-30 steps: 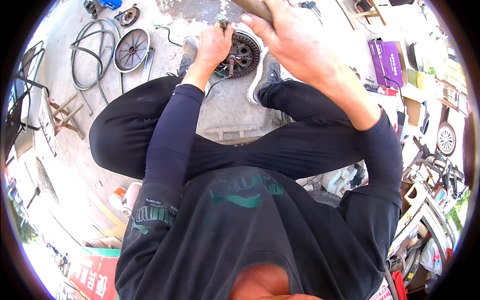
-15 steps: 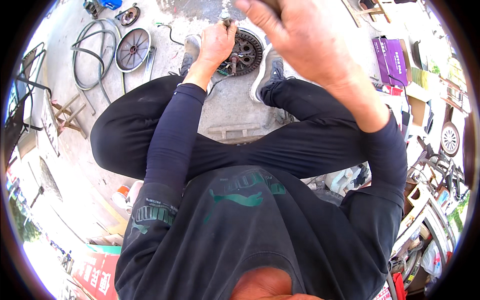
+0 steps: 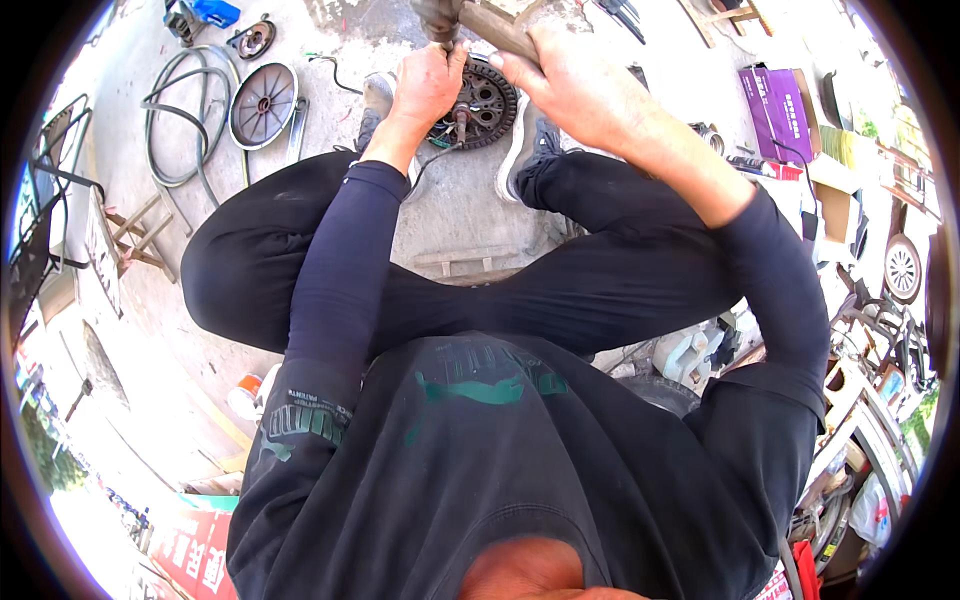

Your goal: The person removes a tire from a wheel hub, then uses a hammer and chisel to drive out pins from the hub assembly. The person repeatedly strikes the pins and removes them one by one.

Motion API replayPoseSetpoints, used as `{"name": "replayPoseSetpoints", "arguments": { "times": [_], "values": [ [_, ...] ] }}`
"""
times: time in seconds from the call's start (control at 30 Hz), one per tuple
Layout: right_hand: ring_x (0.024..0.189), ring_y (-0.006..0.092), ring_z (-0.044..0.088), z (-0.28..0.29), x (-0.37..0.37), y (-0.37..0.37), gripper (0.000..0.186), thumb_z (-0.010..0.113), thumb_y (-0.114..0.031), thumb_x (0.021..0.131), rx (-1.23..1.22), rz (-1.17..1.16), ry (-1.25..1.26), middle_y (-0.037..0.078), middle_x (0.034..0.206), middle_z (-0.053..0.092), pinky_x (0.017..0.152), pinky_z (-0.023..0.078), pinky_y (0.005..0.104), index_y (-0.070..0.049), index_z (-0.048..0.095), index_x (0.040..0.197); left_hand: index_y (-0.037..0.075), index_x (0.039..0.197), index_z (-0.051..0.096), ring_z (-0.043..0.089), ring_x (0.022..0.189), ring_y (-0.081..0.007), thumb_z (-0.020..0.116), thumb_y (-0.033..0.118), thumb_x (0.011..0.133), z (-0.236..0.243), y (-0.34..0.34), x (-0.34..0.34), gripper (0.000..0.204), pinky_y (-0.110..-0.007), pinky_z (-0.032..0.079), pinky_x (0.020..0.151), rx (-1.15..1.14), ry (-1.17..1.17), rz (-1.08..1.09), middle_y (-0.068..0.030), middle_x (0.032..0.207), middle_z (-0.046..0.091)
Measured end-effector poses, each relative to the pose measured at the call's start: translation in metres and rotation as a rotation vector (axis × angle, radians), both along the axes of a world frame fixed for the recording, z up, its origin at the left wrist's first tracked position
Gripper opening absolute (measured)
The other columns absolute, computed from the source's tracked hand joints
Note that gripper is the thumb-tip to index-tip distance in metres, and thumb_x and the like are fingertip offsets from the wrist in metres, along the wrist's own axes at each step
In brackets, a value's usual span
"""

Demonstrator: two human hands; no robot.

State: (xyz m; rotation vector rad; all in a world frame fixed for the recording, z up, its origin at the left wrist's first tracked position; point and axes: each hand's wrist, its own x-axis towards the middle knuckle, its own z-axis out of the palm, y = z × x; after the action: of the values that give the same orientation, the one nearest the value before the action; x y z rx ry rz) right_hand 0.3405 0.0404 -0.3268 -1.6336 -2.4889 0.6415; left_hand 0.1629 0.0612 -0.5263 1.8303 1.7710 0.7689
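My right hand (image 3: 590,90) is closed around the wooden handle of a hammer (image 3: 502,32). The hammer's head is at the top of the view, right over my left hand (image 3: 428,85). That left hand is a closed fist around an upright metal rod, mostly hidden by the fingers and the hammer; whether it is a chisel or a punch cannot be made out. Beneath and beside the fist, between my shoes, a round dark wheel hub (image 3: 490,112) lies on the ground. An axle stub and a cable stick out of it.
A coiled hose (image 3: 150,125), a spoked round cover (image 3: 264,104) and a smaller round part (image 3: 257,40) lie to the left. At right stand a purple box (image 3: 778,110) and open cartons. A low wooden piece (image 3: 465,263) is between my legs; piled scrap lies lower right.
My right hand has swung the hammer down and left, so its head now sits over my left fist. My left hand stays nearly in place, still gripping the rod.
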Motion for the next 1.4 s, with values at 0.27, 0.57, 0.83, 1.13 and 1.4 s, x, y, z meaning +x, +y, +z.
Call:
{"name": "replayPoseSetpoints", "arguments": {
  "times": [0.27, 0.57, 0.83, 1.13, 1.4],
  "values": [
    [0.081, 0.0482, 0.065, 0.047, 0.002, -0.004, 0.040, 0.058, -0.033, 0.099, 0.126, 0.017, 0.222, 0.030, 0.082, 0.066, 0.071, 0.051, 0.0537, 0.006, 0.063, 0.099, 0.006, 0.096, 0.073, 0.068, 0.081, -0.0456, 0.055, 0.039, 0.102, 0.002, -0.003, 0.003, 0.037, -0.052, 0.053, 0.073, 0.158, -0.023, -0.006, -0.0235, 0.081, 0.070],
    [0.074, 0.0484, 0.064, 0.015, 0.006, 0.014, 0.033, 0.060, -0.031, 0.099, -0.041, 0.000, 0.176, 0.028, 0.073, 0.063, 0.067, 0.049, 0.0547, 0.002, 0.060, 0.095, 0.004, 0.094, 0.071, 0.067, 0.080, -0.0472, 0.056, 0.042, 0.101, -0.002, 0.001, 0.002, 0.042, -0.054, 0.052, 0.073, 0.094, -0.039, 0.023, -0.0253, 0.080, 0.069],
    [0.080, 0.0473, 0.066, 0.021, 0.007, 0.014, 0.040, 0.059, -0.032, 0.099, -0.079, 0.044, 0.110, 0.030, 0.079, 0.065, 0.069, 0.050, 0.0527, 0.006, 0.061, 0.107, 0.003, 0.097, 0.071, 0.068, 0.080, -0.0433, 0.056, 0.040, 0.103, -0.010, 0.002, -0.002, 0.041, -0.047, 0.052, 0.071, 0.021, -0.109, 0.055, -0.0232, 0.080, 0.070],
    [0.083, 0.0483, 0.066, 0.024, 0.006, 0.011, 0.038, 0.058, -0.032, 0.099, 0.101, 0.045, 0.276, 0.031, 0.079, 0.064, 0.072, 0.050, 0.0536, 0.006, 0.060, 0.100, 0.004, 0.092, 0.071, 0.068, 0.081, -0.0463, 0.057, 0.039, 0.101, -0.002, 0.001, 0.004, 0.039, -0.053, 0.052, 0.076, 0.103, -0.044, 0.000, -0.0243, 0.080, 0.070],
    [0.080, 0.0480, 0.067, 0.027, 0.006, 0.014, 0.043, 0.058, -0.033, 0.098, 0.045, -0.001, 0.161, 0.031, 0.080, 0.066, 0.071, 0.052, 0.0527, 0.009, 0.066, 0.092, 0.004, 0.092, 0.071, 0.068, 0.079, -0.0466, 0.056, 0.040, 0.101, -0.003, 0.001, 0.001, 0.040, -0.053, 0.052, 0.073, 0.099, -0.032, 0.023, -0.0246, 0.077, 0.069]
  ]
}}
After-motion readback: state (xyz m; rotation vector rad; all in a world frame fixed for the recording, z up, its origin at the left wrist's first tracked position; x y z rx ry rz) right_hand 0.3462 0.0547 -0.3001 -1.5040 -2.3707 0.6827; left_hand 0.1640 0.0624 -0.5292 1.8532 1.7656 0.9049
